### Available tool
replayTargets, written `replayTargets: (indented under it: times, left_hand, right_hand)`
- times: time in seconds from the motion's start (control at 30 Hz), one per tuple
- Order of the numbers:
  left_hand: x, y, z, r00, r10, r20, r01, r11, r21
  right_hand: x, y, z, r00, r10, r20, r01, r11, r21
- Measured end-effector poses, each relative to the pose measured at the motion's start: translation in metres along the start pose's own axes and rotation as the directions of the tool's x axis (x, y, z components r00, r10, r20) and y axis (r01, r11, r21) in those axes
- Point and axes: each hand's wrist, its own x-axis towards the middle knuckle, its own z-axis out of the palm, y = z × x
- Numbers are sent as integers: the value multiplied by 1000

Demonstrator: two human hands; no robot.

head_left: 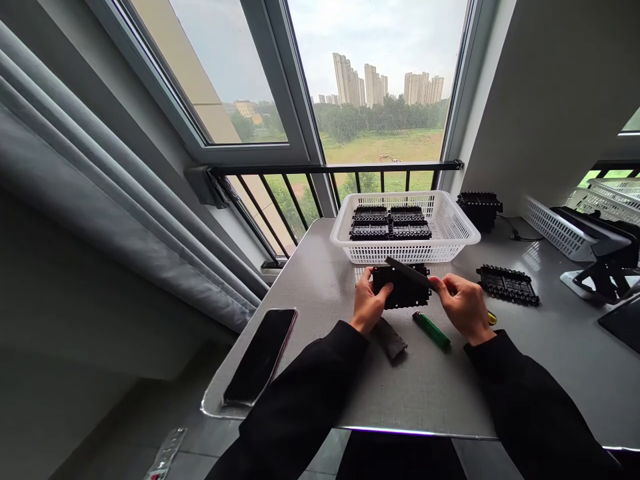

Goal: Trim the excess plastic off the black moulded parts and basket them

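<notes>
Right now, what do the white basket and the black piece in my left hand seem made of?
The white basket looks like slightly shiny moulded plastic, judging by its perforated walls. The black piece in your left hand is probably matte plastic, given its notched edge, but its darkness leaves that open.

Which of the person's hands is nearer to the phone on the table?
Left. The left hand is beyond the phone and to its right, holding a black part; the right hand is farther right, gripping a flat tool.
</notes>
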Motion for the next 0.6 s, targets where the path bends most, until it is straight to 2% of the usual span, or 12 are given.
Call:
replayTargets:
  times: [0.1,0.17,0.3,0.4,0.6]
  left_hand:
    - [-2,0,1,999,33,24,-34,999,40]
    - [-3,0,2,1000,20,23,-21,999,33]
    - [-3,4,2,999,-43,-9,43,999,-28]
    - [-2,6,2,998,-46,-35,45,998,-41]
    - [-5,5,2,1000,2,31,-4,997,71]
  right_hand:
    - [-5,-9,9,997,-68,46,69,997,-17]
    - [-6,-10,10,997,-62,45,64,997,-47]
    - [0,2,1,997,77,-27,-79,994,-76]
    - [5,10,-4,979,188,-83,-190,982,-13]
    - [5,-1,3,975,181,-125,-163,976,144]
